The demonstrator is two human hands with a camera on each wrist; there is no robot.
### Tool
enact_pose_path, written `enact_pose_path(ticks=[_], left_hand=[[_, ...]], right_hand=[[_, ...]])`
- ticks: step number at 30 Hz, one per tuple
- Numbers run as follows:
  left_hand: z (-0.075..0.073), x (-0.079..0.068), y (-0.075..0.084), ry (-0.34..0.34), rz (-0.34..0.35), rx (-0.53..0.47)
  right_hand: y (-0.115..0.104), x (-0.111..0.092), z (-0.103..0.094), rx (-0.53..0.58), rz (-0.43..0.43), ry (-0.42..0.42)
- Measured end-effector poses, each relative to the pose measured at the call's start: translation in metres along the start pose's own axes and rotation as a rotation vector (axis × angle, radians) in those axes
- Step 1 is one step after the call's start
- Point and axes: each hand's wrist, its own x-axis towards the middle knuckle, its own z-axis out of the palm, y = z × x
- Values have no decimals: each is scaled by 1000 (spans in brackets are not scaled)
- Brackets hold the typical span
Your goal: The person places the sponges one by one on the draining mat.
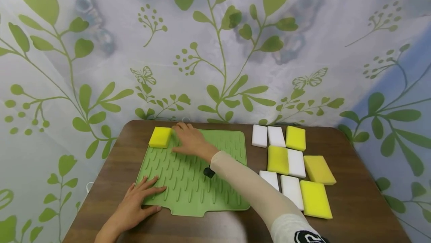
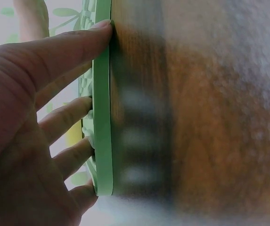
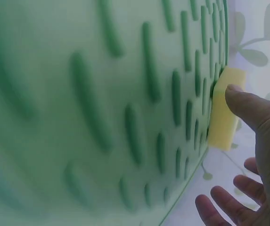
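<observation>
A green ridged mat lies on the brown table, and a yellow sponge sits on its far left corner. Just right of that sponge hovers my right hand, its fingers spread with nothing held. In the right wrist view the thumb overlaps the yellow sponge; whether it touches I cannot tell. My left hand rests spread on the mat's near left corner. In the left wrist view its fingertips touch the green mat near the edge.
Right of the mat lie several white sponges and yellow sponges in loose rows. Behind the table hangs a leaf-patterned curtain. My right forearm crosses over the mat's right side.
</observation>
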Motion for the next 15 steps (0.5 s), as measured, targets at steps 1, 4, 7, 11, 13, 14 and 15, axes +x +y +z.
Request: enact_pose_path(ticks=[1, 4, 7, 11, 13, 14, 15], left_hand=[[0, 0, 0, -2, 0, 0], [0, 1, 0, -4, -2, 6], [0, 1, 0, -1, -6, 8], [1, 1, 1, 4, 0, 11], [2, 1, 1, 6, 3, 11], [2, 1, 1, 8, 6, 13], [2, 1, 2, 10, 8, 14]], right_hand=[[4, -3, -1, 9, -1, -1], [15, -12, -6, 36, -14, -4], [26, -21, -12, 63, -31, 2], [44, -34, -15, 80, -39, 27], [54, -40, -14, 85, -40, 37], [59, -43, -14, 92, -36, 38], [63, -47, -15, 103, -33, 37]])
